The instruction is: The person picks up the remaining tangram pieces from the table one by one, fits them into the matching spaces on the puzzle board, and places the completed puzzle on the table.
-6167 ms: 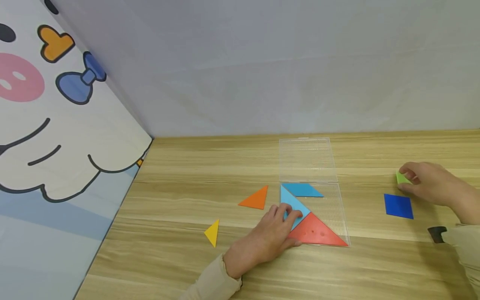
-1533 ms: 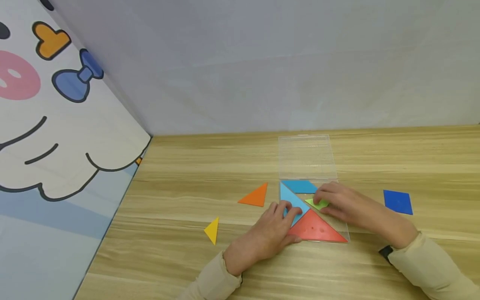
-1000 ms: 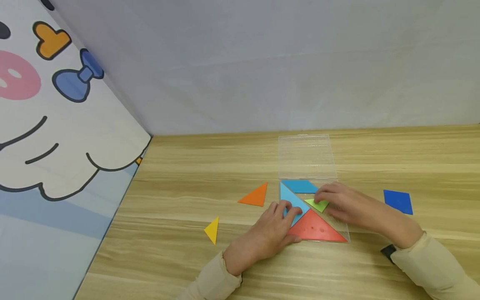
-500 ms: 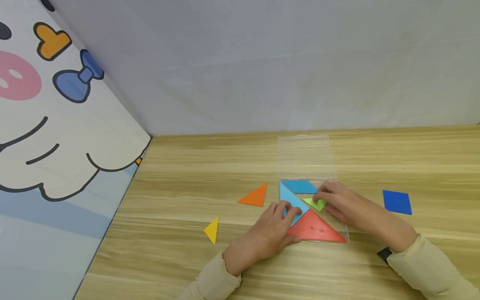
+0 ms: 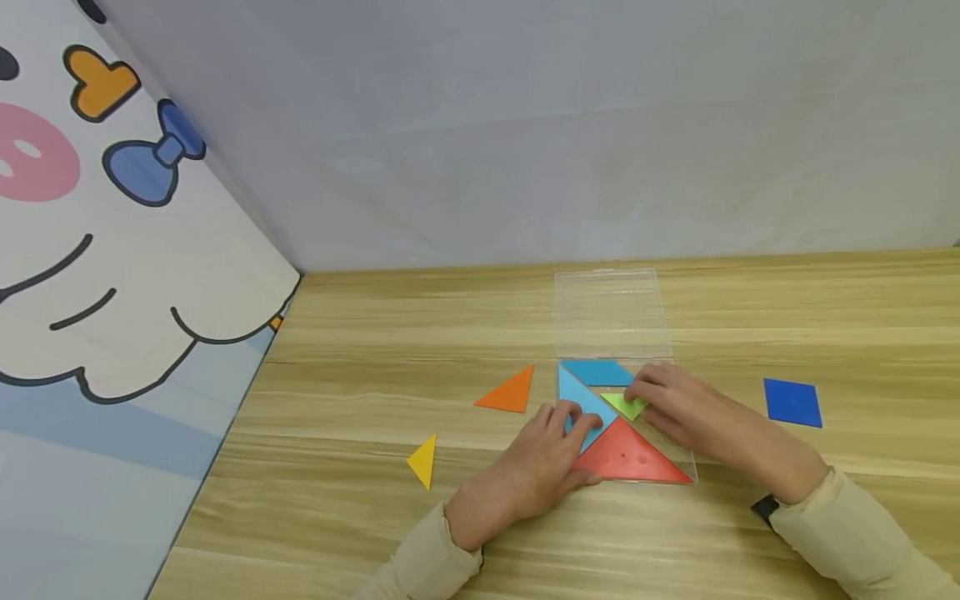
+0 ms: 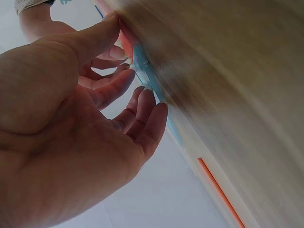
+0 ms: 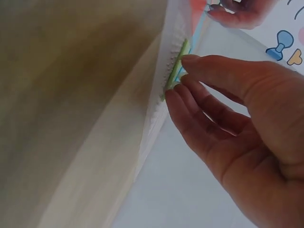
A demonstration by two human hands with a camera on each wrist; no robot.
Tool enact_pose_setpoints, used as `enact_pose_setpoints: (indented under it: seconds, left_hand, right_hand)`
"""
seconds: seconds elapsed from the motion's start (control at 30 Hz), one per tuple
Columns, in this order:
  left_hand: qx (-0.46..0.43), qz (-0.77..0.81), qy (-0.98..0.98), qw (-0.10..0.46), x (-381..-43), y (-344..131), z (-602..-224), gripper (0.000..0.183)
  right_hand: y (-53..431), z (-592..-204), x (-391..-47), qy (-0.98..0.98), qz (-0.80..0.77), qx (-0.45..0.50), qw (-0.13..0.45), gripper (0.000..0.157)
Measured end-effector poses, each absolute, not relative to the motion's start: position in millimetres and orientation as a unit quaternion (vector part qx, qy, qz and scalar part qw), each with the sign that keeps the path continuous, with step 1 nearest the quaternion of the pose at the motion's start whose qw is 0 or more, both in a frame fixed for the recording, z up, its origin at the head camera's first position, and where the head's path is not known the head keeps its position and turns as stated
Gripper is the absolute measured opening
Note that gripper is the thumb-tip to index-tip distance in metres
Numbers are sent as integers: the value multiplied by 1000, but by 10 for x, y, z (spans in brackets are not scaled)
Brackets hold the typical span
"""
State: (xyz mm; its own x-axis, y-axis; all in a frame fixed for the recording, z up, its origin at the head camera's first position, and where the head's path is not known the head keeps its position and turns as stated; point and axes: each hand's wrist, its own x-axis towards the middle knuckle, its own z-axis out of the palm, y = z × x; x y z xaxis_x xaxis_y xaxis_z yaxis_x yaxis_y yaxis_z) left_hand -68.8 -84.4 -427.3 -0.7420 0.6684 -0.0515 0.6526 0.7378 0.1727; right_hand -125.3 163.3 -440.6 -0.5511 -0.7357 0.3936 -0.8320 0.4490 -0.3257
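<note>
My right hand (image 5: pixel 686 412) pinches a light green tangram piece (image 5: pixel 621 405), partly hidden by the fingers, over the clear plastic case (image 5: pixel 678 454). In the right wrist view, the thumb and fingers meet along this piece's edge (image 7: pixel 174 73). My left hand (image 5: pixel 540 462) rests with bent fingers on the light blue triangle (image 5: pixel 576 396), its thumb at the case's near edge beside the red triangle (image 5: pixel 630 457). Along the inner back edge of the case lies a blue parallelogram (image 5: pixel 596 372), its right end under the right fingertips.
The case's clear lid (image 5: pixel 611 312) lies open behind it. On the wooden table, an orange triangle (image 5: pixel 510 392) and a yellow triangle (image 5: pixel 424 461) lie to the left. A dark blue square (image 5: pixel 793 402) sits to the right. A pale wall rises behind.
My right hand has carried the green piece from the table's right side into the case, then shifted it slightly left toward the light blue triangle. My left hand has stayed in place.
</note>
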Motion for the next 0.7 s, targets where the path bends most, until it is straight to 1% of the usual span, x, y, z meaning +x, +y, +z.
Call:
enact_pose_setpoints:
  seconds: [0.17, 0.3, 0.43, 0.53, 0.7]
  left_hand:
    - [359, 72, 929, 49, -690, -842, -4276, 54]
    - [358, 67, 929, 56, -696, -827, -4271, 53]
    - [358, 68, 929, 62, -700, -825, -4272, 53]
    - [363, 72, 928, 53, -701, -836, -4276, 54]
    - [369, 75, 926, 38, -700, -854, -4284, 54]
  right_hand:
    - [1613, -4422, -1249, -840, 251, 469, 107, 32]
    - [1619, -4420, -1240, -839, 251, 470, 110, 31]
    - [1627, -4440, -1252, -831, 253, 482, 116, 34]
    - [1622, -4457, -1267, -825, 254, 491, 120, 36]
    - [1600, -4455, -1283, -820, 258, 496, 124, 34]
